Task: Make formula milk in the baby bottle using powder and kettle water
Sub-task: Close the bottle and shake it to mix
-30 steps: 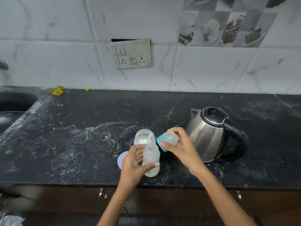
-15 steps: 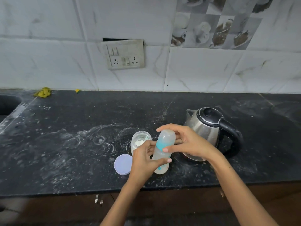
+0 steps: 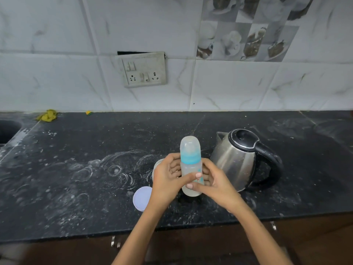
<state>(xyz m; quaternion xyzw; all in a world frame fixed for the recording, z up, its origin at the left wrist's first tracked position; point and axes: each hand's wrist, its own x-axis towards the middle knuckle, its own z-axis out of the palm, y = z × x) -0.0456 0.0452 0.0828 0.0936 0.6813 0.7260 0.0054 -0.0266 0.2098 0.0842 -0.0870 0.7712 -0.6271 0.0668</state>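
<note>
Your left hand (image 3: 168, 180) and right hand (image 3: 215, 183) both wrap the bottle (image 3: 191, 169), fingers closed round its lower body, thumbs crossing in front. It stands upright just above the counter (image 3: 76, 188), teal collar and clear cap on. A round lid (image 3: 142, 198) lies flat beside your left wrist. Behind that hand, the powder jar (image 3: 157, 165) is mostly hidden. The kettle (image 3: 242, 159) stands just right of the bottle, lid shut. Farther back, a socket plate (image 3: 144, 70) sits on the tiled wall.

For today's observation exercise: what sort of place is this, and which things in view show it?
Most likely a home kitchen: a dark stone counter against a tiled wall, a steel electric kettle on it, and a sink at the far left.
</note>
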